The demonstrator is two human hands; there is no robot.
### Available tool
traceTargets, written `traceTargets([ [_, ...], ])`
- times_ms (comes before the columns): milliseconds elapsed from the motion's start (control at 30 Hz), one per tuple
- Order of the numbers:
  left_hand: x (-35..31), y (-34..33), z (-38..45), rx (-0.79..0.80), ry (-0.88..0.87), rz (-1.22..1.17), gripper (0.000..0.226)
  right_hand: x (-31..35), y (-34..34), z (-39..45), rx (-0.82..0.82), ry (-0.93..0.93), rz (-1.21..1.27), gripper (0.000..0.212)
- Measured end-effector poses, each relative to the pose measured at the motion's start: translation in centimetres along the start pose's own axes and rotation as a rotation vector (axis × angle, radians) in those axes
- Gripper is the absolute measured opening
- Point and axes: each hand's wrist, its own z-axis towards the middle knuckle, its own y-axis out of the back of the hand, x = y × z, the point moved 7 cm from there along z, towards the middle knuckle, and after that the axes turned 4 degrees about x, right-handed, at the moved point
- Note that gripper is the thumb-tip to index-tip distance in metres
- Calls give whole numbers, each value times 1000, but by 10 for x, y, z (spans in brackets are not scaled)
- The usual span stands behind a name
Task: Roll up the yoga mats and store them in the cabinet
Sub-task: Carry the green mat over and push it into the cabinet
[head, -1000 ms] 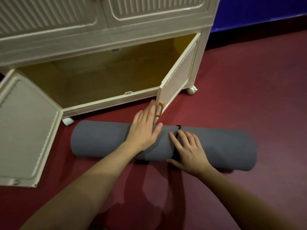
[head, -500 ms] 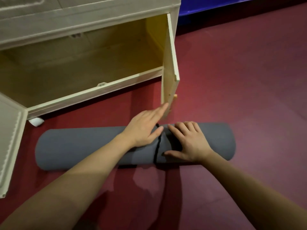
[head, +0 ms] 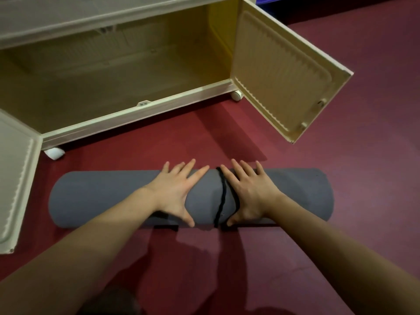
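Floor (head: 341, 178) of dark red runs under everything we see. Next in size is the cream cabinet (head: 141, 110), standing on small white wheels, its lower compartment open; the right door (head: 284, 73) swings wide to the right and the left door (head: 16, 178) hangs open at the left edge. In front of the cabinet, apart from it, the grey yoga mat (head: 91, 196) lies rolled up on the floor, lengthwise left to right. A thin black cord (head: 221, 196) loops around the roll near its middle. Our left hand (head: 175, 192) lies flat on top of the mat with fingers straight and spread, thumb down the near side. Our right hand (head: 250, 194) lies the same way just right of the cord, flat and spread, gripping nothing.
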Motion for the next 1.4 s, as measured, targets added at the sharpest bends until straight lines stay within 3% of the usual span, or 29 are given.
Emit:
traceTargets([
  [167,14,-5,-14,-136,72,44,137,-2,5,4,-59,36,12,134],
  [433,27,17,-16,-319,86,17,123,-3,26,13,-301,33,3,123],
  [733,18,56,-9,-396,16,195,120,-25,35,-1,-345,-115,39,119],
  [933,2,68,-1,-433,14,229,118,-61,42,-15,-199,-342,-22,125],
  [1033,5,74,-3,-430,5,273,117,-74,43,-20,-210,-406,-24,127],
  [1200,25,83,-21,-563,-34,357,120,-66,49,-15,-260,-381,-4,127],
  [1333,43,91,-34,-581,-49,401,119,-63,50,-14,-288,-481,111,115],
  [1400,55,93,-39,-567,-30,409,119,-56,54,-12,-327,-414,95,111],
])
